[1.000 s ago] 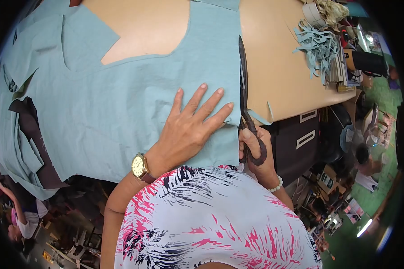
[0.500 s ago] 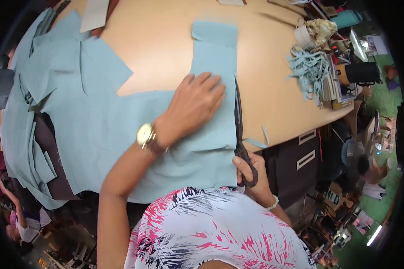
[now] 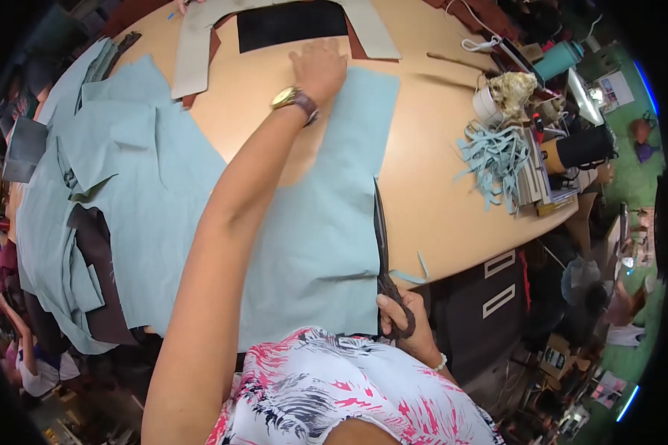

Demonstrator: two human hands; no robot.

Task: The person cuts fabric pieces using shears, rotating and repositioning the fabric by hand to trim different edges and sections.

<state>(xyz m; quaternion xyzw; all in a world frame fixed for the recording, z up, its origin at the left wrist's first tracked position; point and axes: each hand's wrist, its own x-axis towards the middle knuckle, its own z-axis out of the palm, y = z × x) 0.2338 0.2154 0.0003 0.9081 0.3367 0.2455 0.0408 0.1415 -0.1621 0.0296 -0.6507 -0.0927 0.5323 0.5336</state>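
A wide pale blue-green cloth (image 3: pixel 312 237) covers much of the table, with a strip of it reaching away from me. My left hand (image 3: pixel 321 73), a watch on its wrist, rests by the far left corner of that strip, its fingers spread. Whether it touches the cloth's edge I cannot tell. Low on the cloth's right side, my right hand (image 3: pixel 412 322) grips large dark scissors (image 3: pixel 384 256) by the handles. Their long blades point away from me along the cloth's right edge, partly under it. A thin offcut (image 3: pixel 414 278) lies just right of them.
Light pattern pieces (image 3: pixel 193 63) and a black panel (image 3: pixel 293 27) lie at the far side. A heap of blue-green scraps (image 3: pixel 495 159) sits at the right beside stacked books and a dark cylinder (image 3: pixel 583 146). Another person's hand shows at the top left edge.
My left hand has moved away from me, from the middle of the cloth to the strip's far end. The strip's folded end now lies flat. The scissors stay along the right edge.
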